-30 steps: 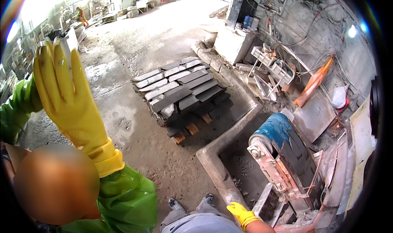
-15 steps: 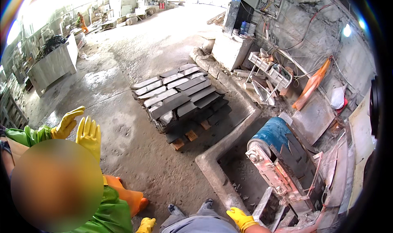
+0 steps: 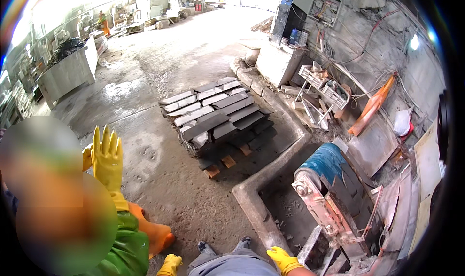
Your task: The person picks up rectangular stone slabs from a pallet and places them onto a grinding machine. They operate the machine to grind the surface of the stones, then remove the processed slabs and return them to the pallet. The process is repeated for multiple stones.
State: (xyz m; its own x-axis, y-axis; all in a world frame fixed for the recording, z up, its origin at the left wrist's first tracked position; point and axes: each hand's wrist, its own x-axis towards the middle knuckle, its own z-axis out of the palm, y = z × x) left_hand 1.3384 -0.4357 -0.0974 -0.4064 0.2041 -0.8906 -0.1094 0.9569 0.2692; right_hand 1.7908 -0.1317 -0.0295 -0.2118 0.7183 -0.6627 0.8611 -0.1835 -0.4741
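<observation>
My left hand (image 3: 169, 266), in a yellow rubber glove, hangs low beside my grey-clad body with its fingers loosely bent and nothing visible in it. On my other side, my right hand (image 3: 284, 261) wears the same kind of glove. Its fingers are loose and a little apart, and it appears to hold nothing. Nearest to it are a low concrete curb (image 3: 261, 218) and a belt machine (image 3: 329, 208) with a blue drum. Ahead of me, dark stone slabs (image 3: 218, 106) lie stacked in rows on a wooden pallet (image 3: 212, 171).
Close at my left stands a co-worker in green and orange, a yellow-gloved hand (image 3: 107, 159) raised. A grey bin (image 3: 68, 79) is at far left. White crates (image 3: 334, 94) and an orange cloth (image 3: 373, 106) are by the right wall. Another person (image 3: 104, 23) is far off.
The view has shifted slightly. The co-worker's raised hands have moved a little, one now mostly hidden behind the other. My own hands have stayed low at my sides.
</observation>
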